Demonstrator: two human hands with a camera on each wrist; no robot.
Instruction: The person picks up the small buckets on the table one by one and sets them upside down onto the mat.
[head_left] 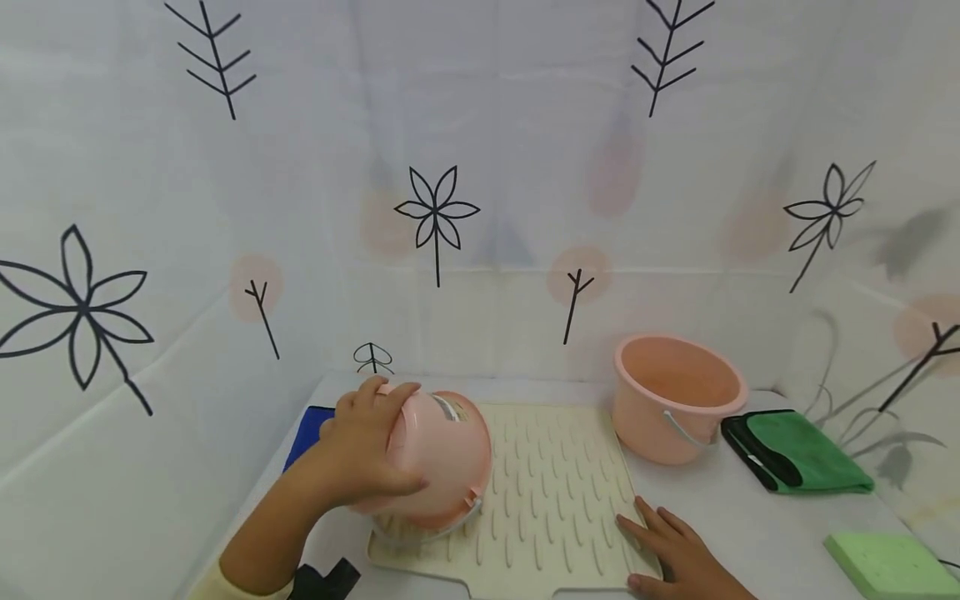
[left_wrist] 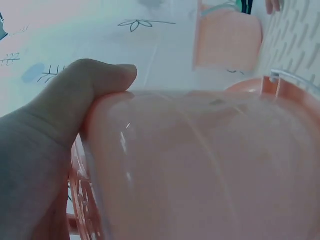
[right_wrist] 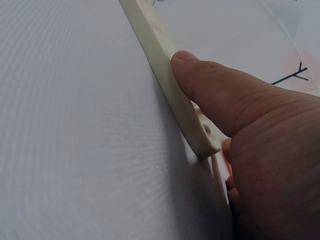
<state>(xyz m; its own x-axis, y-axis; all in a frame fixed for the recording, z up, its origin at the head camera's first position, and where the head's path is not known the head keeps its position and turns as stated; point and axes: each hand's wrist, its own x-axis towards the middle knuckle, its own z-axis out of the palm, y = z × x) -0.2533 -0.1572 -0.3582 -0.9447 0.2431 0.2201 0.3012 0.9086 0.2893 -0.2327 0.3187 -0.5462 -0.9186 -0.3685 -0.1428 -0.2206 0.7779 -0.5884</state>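
In the head view, my left hand (head_left: 367,450) grips a pink bucket (head_left: 442,454) around its base. The bucket is tipped on its side, its rim toward the cream ridged board (head_left: 555,483) and its handle hanging below. In the left wrist view the thumb (left_wrist: 107,77) lies over the edge of the bucket's base (left_wrist: 175,160). My right hand (head_left: 678,554) rests at the right edge of the board, near its front corner, fingers spread. From the right wrist, the thumb (right_wrist: 210,82) touches the board's thick edge (right_wrist: 172,92).
A second pink bucket (head_left: 675,408) stands upright behind the board's right side. Beside it lies a folded green and black cloth (head_left: 802,450). A light green sponge-like block (head_left: 888,567) sits at front right. Something blue (head_left: 307,433) shows behind my left hand, and a patterned curtain surrounds the table.
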